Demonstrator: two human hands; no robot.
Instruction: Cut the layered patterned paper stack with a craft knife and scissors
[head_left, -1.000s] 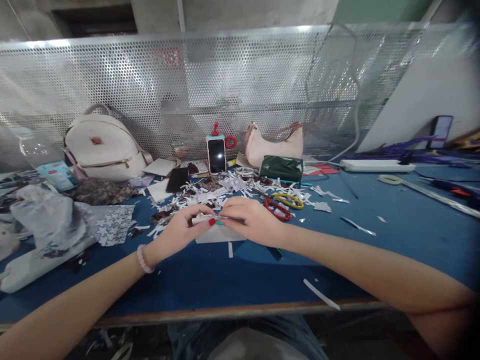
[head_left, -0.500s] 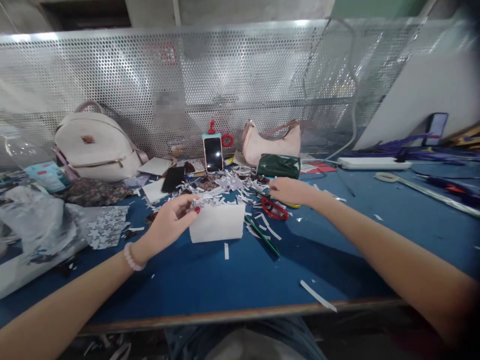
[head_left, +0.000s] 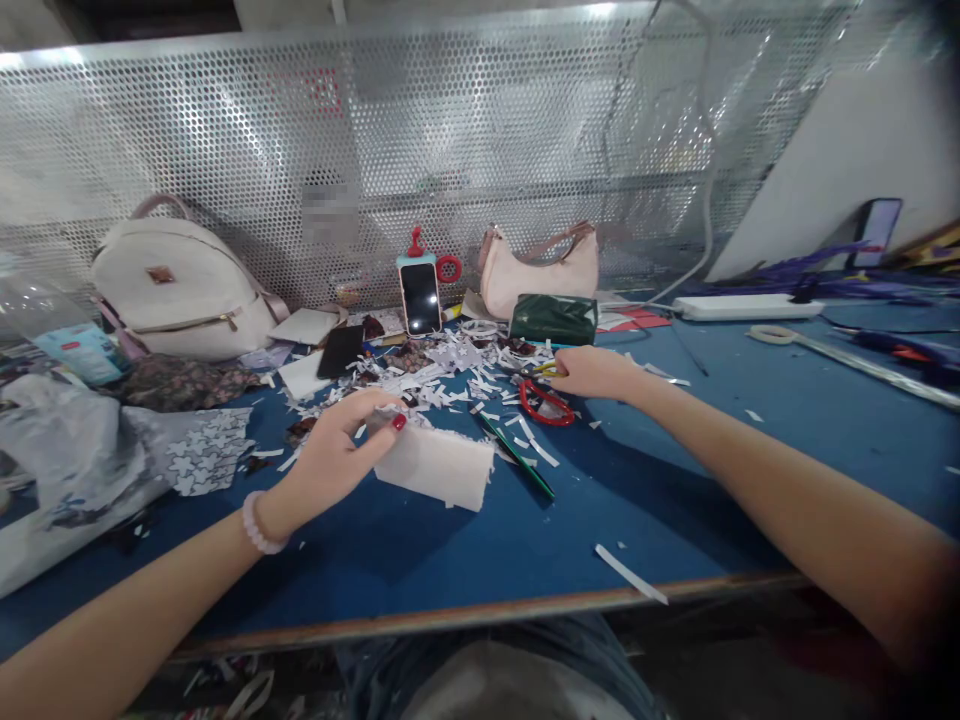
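My left hand (head_left: pixel 349 445) pinches the top left corner of a folded white paper (head_left: pixel 435 465) between thumb and fingers, and the paper tilts down to the right over the table. My right hand (head_left: pixel 592 372) is closed at the yellow handle (head_left: pixel 546 370) of what looks like scissors; its fingertips are partly hidden. Just below lies a red scissor handle (head_left: pixel 546 408), and I cannot tell whether both handles belong to one pair. A green pen-like stick (head_left: pixel 517 458) rests between the paper and the red handle.
Paper scraps (head_left: pixel 450 375) litter the blue table (head_left: pixel 465 570). Behind them are a phone on a stand (head_left: pixel 420 298), a dark green pouch (head_left: pixel 553 318), a pink handbag (head_left: pixel 536 280) and a white backpack (head_left: pixel 176 290). Star-patterned sheets (head_left: pixel 202 455) lie left; a power strip (head_left: pixel 742 307) and tape roll (head_left: pixel 772 334) lie right.
The paper in my left hand has tilted, its right end dropping. My right hand has closed at the yellow handle, which now shows left of the fingers. The view has dipped slightly.
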